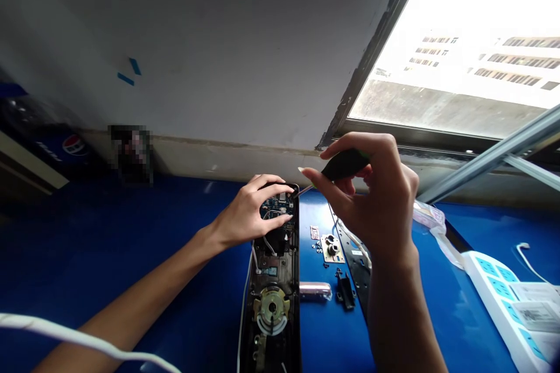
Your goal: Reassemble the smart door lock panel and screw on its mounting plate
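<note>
My right hand (371, 186) grips a screwdriver (343, 165) by its dark green handle. Its thin metal shaft slants down to the left, and the tip is at the upper right corner of a long black device housing (289, 280). At the top of that open housing, my left hand (249, 210) rests with thumb and fingers apart around a circuit board (276, 204). Lower in the housing are white wires and a round brass-coloured mechanism (272, 306). The hand partly hides the board.
Right of the housing lie a square metal part (332, 248), small screws, a black plastic bracket (345, 291) and a pinkish cylinder (315, 290). A black panel (356, 268) lies beyond. A white power strip (503, 303) is far right; a white cable (83, 335) crosses lower left.
</note>
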Available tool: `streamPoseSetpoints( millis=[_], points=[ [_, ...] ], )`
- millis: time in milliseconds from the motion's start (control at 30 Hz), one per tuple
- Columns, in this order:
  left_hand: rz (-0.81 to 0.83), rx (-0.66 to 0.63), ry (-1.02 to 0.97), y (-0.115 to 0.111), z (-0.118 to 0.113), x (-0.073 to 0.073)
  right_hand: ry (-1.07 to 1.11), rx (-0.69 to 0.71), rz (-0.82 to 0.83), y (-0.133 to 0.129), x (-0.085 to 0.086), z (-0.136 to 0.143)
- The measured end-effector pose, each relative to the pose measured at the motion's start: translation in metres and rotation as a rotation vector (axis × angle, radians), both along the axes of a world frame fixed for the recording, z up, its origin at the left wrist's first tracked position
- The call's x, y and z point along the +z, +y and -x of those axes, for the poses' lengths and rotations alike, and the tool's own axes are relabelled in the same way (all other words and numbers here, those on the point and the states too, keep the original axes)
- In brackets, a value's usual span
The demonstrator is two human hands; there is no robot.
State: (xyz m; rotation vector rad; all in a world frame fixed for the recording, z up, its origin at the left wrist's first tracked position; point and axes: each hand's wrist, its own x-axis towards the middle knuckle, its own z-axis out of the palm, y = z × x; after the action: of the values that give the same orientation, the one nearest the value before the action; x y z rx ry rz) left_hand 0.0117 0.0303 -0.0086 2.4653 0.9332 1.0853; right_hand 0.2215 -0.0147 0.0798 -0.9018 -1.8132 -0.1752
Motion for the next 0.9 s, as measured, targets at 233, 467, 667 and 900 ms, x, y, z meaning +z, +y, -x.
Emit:
streamPoseSetpoints(
  millis=[233,467,667,900],
  points=[
    [-0.033,-0.007,-0.037,0.001,0.0,0.0,-0.074,0.224,0.075,0.002,-0.002,0.005],
    [-0.055,-0.018,-0.044,0.002,0.0,-0.001,-0.035,0.146,-0.003,0.008,-0.007,0.007],
    [-0.061,-0.049,-0.041,0.004,0.001,-0.001,-0.064,0.381,0.099,0.012,-0.008,0.004],
    [-0.067,-0.019,-0.019,0.003,-0.001,-0.001,0.025,0.109,0.01,0.008,-0.006,0.008]
  ],
)
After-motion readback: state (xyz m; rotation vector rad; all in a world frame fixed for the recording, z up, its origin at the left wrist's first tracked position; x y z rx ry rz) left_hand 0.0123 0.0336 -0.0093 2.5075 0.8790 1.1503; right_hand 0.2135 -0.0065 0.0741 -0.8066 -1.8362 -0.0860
